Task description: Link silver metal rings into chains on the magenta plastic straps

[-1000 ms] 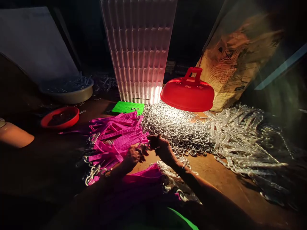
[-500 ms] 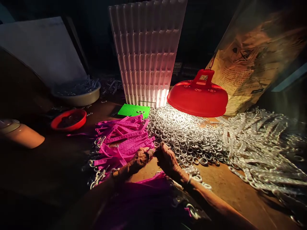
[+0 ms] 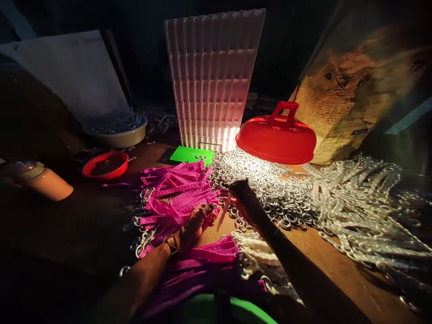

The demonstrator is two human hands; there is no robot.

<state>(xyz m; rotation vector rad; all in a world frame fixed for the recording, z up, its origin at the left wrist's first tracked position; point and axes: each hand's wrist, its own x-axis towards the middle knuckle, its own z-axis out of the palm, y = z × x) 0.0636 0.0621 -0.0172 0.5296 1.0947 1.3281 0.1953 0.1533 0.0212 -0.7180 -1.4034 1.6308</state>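
My left hand (image 3: 197, 220) rests at the near edge of a heap of pink plastic straps (image 3: 175, 191), its fingers curled on a pink strap end. My right hand (image 3: 241, 193) is raised over the pile of silver metal rings (image 3: 266, 189), fingers pinched, with a thin pale strip hanging down from it. A second bundle of pink straps (image 3: 209, 258) lies close to me between my forearms. The light is dim outside the lamp's pool.
A red lamp shade (image 3: 276, 137) hangs low over the rings. Behind stands a white ribbed tray stack (image 3: 212, 76), with a green card (image 3: 192, 155) at its foot. At left are a red dish (image 3: 105, 165), a bowl of metal parts (image 3: 116, 130) and a bottle (image 3: 38, 180). Silver chains (image 3: 364, 202) spread right.
My right hand has lifted away from my left and moved up over the rings, drawing a thin strip with it. My left hand stays by the pink straps. The view shifted slightly.
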